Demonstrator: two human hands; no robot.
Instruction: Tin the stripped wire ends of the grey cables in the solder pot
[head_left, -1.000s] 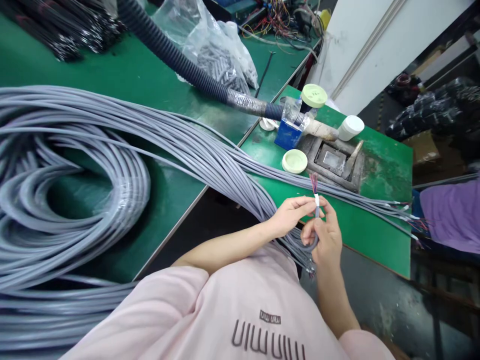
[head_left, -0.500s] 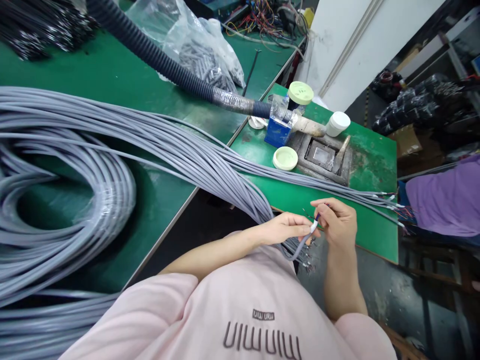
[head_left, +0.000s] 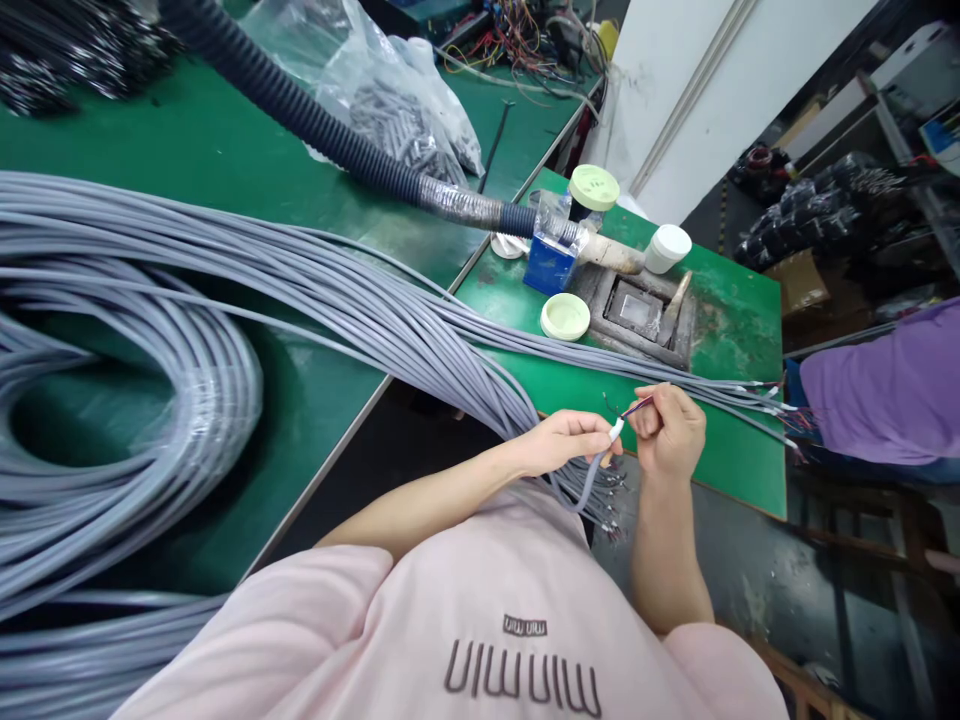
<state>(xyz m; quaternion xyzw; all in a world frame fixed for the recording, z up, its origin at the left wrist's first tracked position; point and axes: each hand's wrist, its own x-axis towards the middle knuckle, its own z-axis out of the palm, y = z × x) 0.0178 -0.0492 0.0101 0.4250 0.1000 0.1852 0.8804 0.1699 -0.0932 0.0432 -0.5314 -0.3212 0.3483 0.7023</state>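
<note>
My left hand (head_left: 574, 441) pinches a grey cable (head_left: 592, 482) just below the white band (head_left: 616, 429) at its end. Thin coloured wires (head_left: 638, 406) come out of that end, and the fingertips of my right hand (head_left: 670, 425) are closed on them. A few dark wires (head_left: 611, 405) stick out loose to the left of the pinched ones. Behind both hands, a thick bundle of grey cables (head_left: 375, 310) runs across the green tables, with stripped ends at the right.
A soldering pot (head_left: 637, 311) sits beside a blue box (head_left: 549, 265), a ribbed hose (head_left: 300, 105), a pale lid (head_left: 565, 317) and a white jar (head_left: 667, 248). Coiled cables (head_left: 217, 390) lie at left. A person in purple (head_left: 885, 385) is at right.
My right hand has drawn slightly away from the white band, so more of the coloured wires shows between my hands. The whole view has shifted a little.
</note>
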